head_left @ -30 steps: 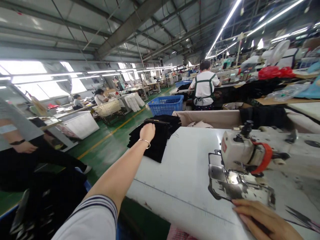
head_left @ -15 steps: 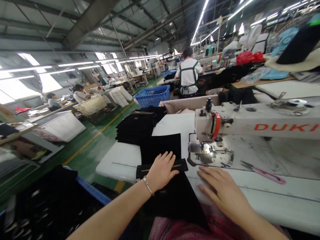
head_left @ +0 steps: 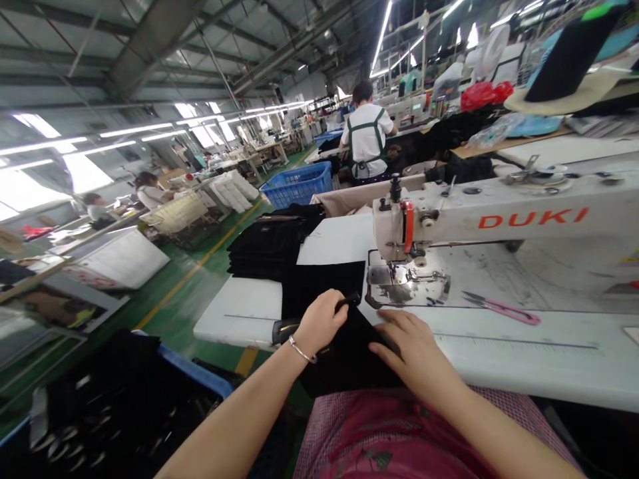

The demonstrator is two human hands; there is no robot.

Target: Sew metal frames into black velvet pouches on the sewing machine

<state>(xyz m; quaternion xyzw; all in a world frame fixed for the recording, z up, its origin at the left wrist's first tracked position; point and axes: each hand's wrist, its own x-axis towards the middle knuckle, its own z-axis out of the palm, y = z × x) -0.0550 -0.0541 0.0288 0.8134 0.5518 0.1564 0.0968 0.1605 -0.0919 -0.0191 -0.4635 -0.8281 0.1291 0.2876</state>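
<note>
My left hand, with a silver bracelet at the wrist, has its fingers closed round a black zippered strip on the black fabric. The strip's right end sticks up past my fingers. My right hand lies with fingers spread at the right edge of the fabric, beside the white table. The fabric hangs over the table's front edge towards my lap. The sewing machine stands to the right, its metal plate just beyond my right hand.
Pink-handled snips lie right of my right hand. A stack of black pieces sits at the table's far left. Below left is a bin of black pieces. A blue basket and a person in white are beyond.
My left hand has gone from lying flat on the strip to gripping it, and the strip's right end has lifted. My right hand has moved left onto the fabric's edge. The view has shifted.
</note>
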